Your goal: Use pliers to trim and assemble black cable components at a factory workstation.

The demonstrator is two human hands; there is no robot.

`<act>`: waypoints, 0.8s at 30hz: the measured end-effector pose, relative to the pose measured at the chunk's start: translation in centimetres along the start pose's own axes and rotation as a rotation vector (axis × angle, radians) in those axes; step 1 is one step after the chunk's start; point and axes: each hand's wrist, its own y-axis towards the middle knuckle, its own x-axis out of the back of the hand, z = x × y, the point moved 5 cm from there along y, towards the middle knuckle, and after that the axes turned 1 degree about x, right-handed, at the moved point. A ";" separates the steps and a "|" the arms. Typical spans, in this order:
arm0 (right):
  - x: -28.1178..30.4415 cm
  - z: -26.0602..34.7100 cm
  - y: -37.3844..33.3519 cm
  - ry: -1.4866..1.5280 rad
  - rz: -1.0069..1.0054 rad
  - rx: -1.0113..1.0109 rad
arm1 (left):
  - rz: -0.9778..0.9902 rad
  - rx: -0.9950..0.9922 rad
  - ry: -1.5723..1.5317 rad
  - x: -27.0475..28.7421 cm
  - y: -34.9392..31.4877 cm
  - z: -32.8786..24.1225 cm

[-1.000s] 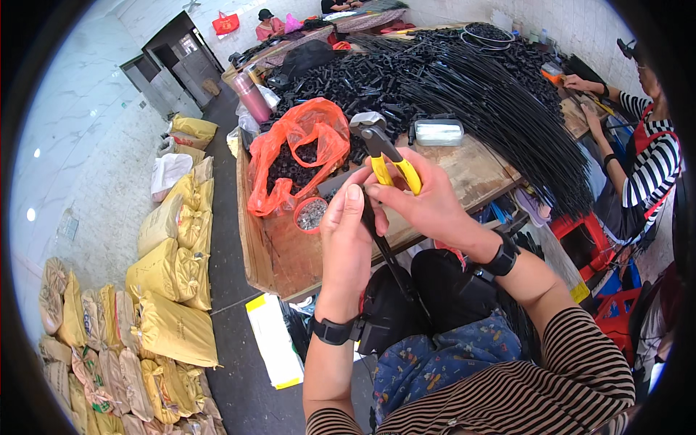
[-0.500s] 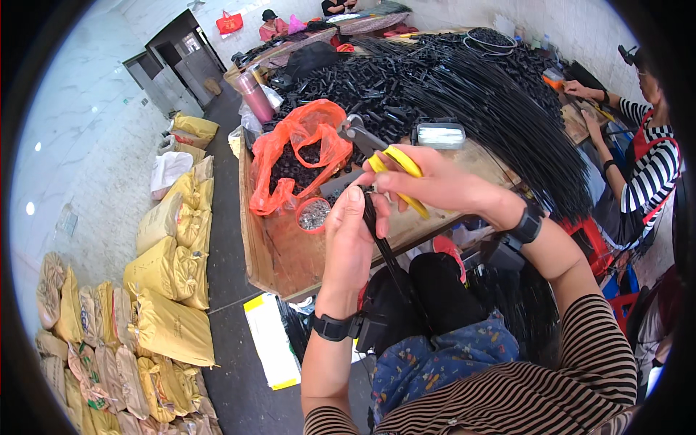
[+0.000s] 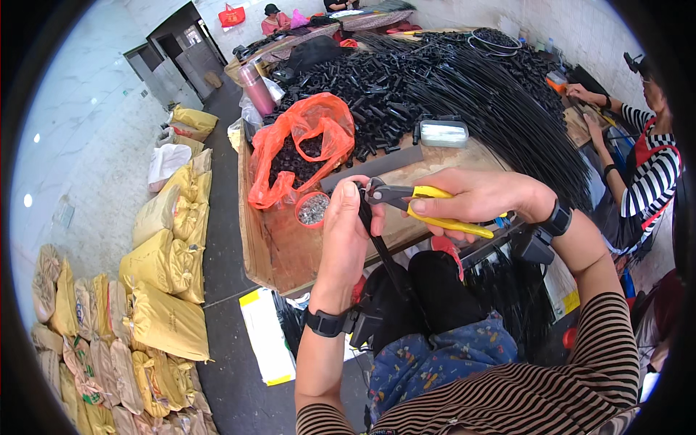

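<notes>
Yellow-handled pliers (image 3: 454,225) are gripped in my right hand (image 3: 482,194), closed round the handles. Their dark jaws meet the upper end of a thin bundle of black cables (image 3: 384,253). My left hand (image 3: 344,233) is closed on those cables just below that end, thumb up. The cables hang down between my knees. What sits between the jaws is too small to make out. Just left of my left hand is a small red tub (image 3: 299,219) of little metal pieces. A red-orange plastic bag (image 3: 265,150) holding black parts lies open beyond it.
The wooden table (image 3: 290,257) carries a heap of black parts (image 3: 377,94), long black cables (image 3: 500,123), a clear plastic box (image 3: 444,133) and a grey bar (image 3: 384,166). A co-worker (image 3: 649,167) sits at right. Yellow sacks (image 3: 170,322) are stacked at left.
My right hand has turned and shifted right, swinging the pliers from pointing up and away to lying sideways with their jaws at the cable end. My left hand still holds the cables.
</notes>
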 end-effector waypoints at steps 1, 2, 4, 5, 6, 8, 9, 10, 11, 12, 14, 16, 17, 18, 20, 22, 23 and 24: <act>-0.1 -0.2 0.2 0.005 0.032 -0.012 | 0.001 0.001 0.000 0.0 -0.1 0.0; -0.2 -0.3 0.3 0.010 0.064 -0.023 | -0.008 0.002 0.006 0.1 -0.2 0.0; 0.0 -0.4 0.4 0.071 0.093 -0.044 | -0.022 -0.001 0.017 0.0 -0.4 -0.3; 0.0 -0.6 0.5 0.132 0.119 -0.069 | -0.042 -0.006 0.020 -0.4 -0.5 -0.5; 0.1 -0.5 0.5 0.131 0.120 -0.068 | -0.061 -0.011 0.023 -0.6 -0.6 -0.6; 0.2 -0.5 0.4 0.229 0.133 -0.082 | -0.049 -0.012 0.004 -0.5 -0.6 -0.6; 0.4 -0.5 0.5 0.229 0.130 -0.083 | -0.033 -0.010 -0.016 -0.6 -0.5 -0.6; 0.5 -0.5 0.6 0.237 0.144 -0.083 | -0.030 -0.009 -0.017 -0.6 -0.5 -0.5; 0.7 -0.5 0.7 0.244 0.158 -0.083 | -0.030 -0.012 -0.015 -0.5 -0.5 -0.5; 0.9 -0.5 0.8 0.244 0.159 -0.082 | -0.034 -0.016 -0.012 -0.4 -0.5 -0.6; 1.4 -0.3 1.1 0.103 0.158 -0.046 | -0.037 -0.017 0.008 -0.6 -0.5 -0.8; 2.1 0.2 1.0 0.074 0.190 -0.072 | -0.035 -0.017 0.022 -0.9 -0.5 -0.7; 2.3 0.5 0.9 0.046 0.222 -0.097 | -0.039 -0.019 0.026 -0.9 -0.5 -0.7; 2.6 0.8 1.1 0.046 0.223 -0.095 | -0.047 -0.021 0.034 -0.9 -0.5 -0.7; 3.0 1.1 1.3 -0.077 0.233 -0.142 | -0.041 -0.014 0.038 -0.7 -0.6 -0.7; 2.9 2.1 1.1 -0.145 0.223 -0.136 | -0.031 -0.006 0.037 -0.8 -0.5 -0.5; 3.1 2.3 1.0 -0.216 0.212 -0.153 | -0.034 -0.018 0.040 -0.9 -0.4 -0.5; 3.1 2.5 1.0 -0.287 0.202 -0.168 | -0.037 -0.031 0.044 -1.0 -0.4 -0.5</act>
